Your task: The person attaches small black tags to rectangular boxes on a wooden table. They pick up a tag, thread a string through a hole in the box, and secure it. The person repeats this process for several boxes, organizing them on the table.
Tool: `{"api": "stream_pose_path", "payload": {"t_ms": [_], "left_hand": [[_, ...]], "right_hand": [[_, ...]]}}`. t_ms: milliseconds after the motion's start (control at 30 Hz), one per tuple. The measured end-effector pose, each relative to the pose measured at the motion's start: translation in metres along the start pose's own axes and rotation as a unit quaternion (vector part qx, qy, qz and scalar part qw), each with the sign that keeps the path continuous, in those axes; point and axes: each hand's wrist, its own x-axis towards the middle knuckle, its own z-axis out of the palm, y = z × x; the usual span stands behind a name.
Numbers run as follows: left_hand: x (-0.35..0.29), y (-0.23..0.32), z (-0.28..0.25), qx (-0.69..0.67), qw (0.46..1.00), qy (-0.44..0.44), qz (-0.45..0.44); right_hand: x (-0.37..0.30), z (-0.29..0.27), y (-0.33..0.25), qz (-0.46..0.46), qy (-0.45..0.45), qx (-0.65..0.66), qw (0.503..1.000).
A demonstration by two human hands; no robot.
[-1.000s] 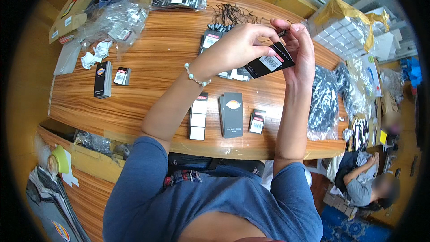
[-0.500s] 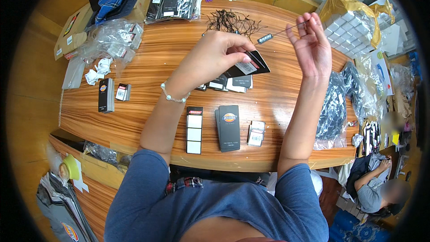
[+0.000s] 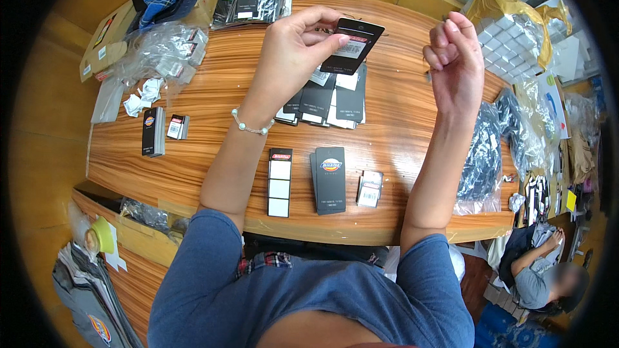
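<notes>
My left hand (image 3: 300, 44) pinches a black hang tag (image 3: 353, 51) with a white barcode label and a punched hole at its top, tilted above the table. Opposite it, my right hand (image 3: 455, 58) is raised with its fingers curled closed. A small dark bit shows below those fingers, too little to name. Under the held tag lies a loose pile of black hang tags (image 3: 318, 100). Closer to me are a black strip tag with white panels (image 3: 279, 182), a couple of larger black tags (image 3: 331, 183) and a small stack of barcode tags (image 3: 369, 190).
Two tag stacks (image 3: 153, 132) stand at the left, by crumpled paper (image 3: 143, 96) and clear plastic bags (image 3: 161, 58). Bagged tags (image 3: 251, 0) sit at the back. A yellow-wrapped box (image 3: 509, 32) and bagged dark items (image 3: 480, 154) line the right. Another person (image 3: 538, 277) works beyond.
My left hand has lifted the tag up and away, turning it more upright. My right fingers have curled in, and the string stretched between the hands no longer shows.
</notes>
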Motion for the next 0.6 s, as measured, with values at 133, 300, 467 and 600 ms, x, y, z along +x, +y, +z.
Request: {"api": "stream_pose_path", "payload": {"t_ms": [133,300,467,600], "left_hand": [[0.002,-0.001,-0.003,-0.003,0.999,0.023,0.032],[0.0,0.005,0.0,-0.027,0.998,0.033,0.04],[-0.002,0.006,0.003,-0.017,0.997,0.047,0.052],[-0.005,0.011,0.002,0.035,0.998,0.045,0.038]], "right_hand": [[-0.006,0.021,0.009,-0.053,-0.013,-0.213,0.976],[-0.014,0.038,0.019,-0.03,-0.061,-0.288,0.955],[-0.018,0.041,0.043,-0.105,-0.055,-0.392,0.912],[-0.021,0.049,0.046,-0.176,-0.031,-0.431,0.884]]}}
